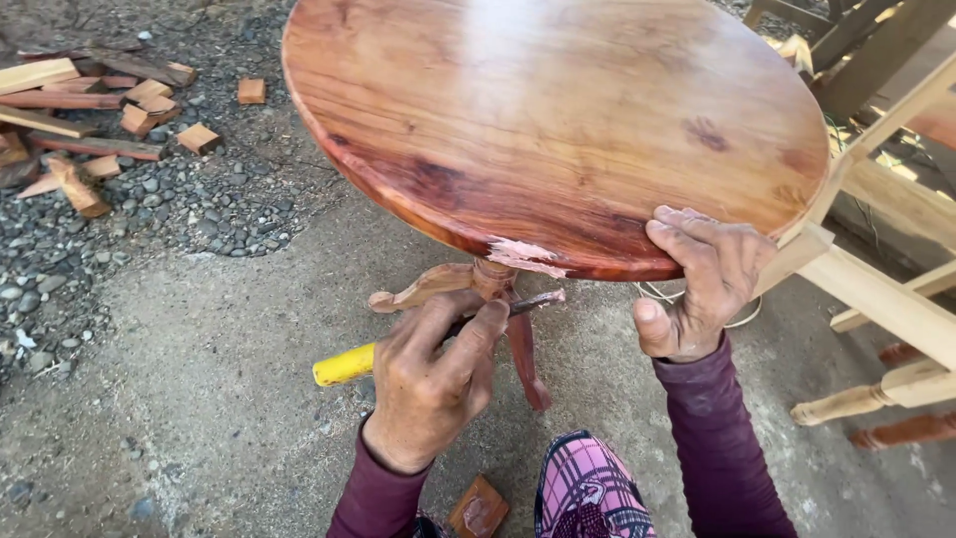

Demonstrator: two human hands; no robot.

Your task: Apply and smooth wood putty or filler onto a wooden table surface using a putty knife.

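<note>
My left hand had its grip pinched on a yellow-handled brush, tip just under the chipped patch on the round tabletop rim. Right hand clamped that rim. Glossy reddish wood, smooth, oval-looking.

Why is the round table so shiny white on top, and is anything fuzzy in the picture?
In the head view, daylight bounces off the glossy round tabletop, making a pale glare patch near its top middle. The left hand with the yellow-handled tool and the right hand look sharp; only the far corners are slightly soft.
</note>
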